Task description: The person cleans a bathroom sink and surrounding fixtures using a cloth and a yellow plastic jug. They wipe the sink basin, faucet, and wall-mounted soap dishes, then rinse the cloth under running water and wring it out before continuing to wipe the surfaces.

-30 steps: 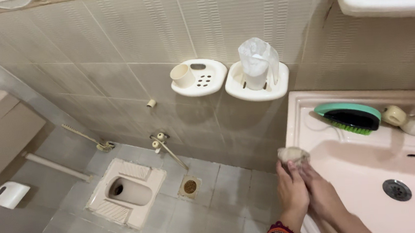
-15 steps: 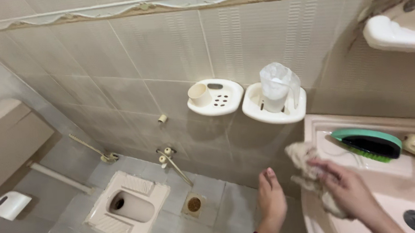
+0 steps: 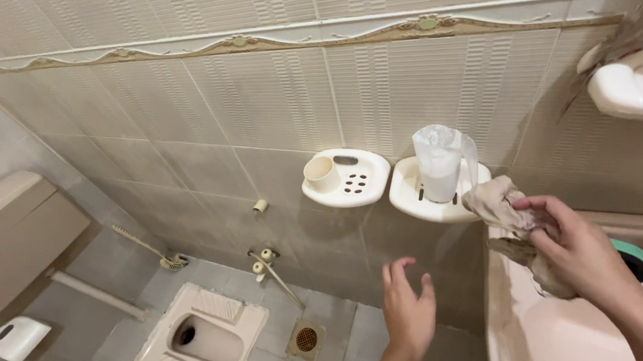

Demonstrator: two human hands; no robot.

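My right hand grips a crumpled beige cloth, lifted above the left rim of the pink sink and close to the right wall-mounted soap dish. That dish holds a clear plastic bag with white contents. My left hand hangs empty with fingers apart, below and left of the cloth, over the floor. A second soap dish with a small cream cup is fixed to the tiled wall further left.
A green-backed scrub brush lies on the sink ledge behind my right hand. A white shelf juts from the wall at upper right. On the floor are a squat toilet, a drain, a toilet brush and a paper roll.
My right hand has lifted the cloth up off the sink rim toward the right soap dish. My left hand let go of it and dropped away, fingers spread. The view tilted upward.
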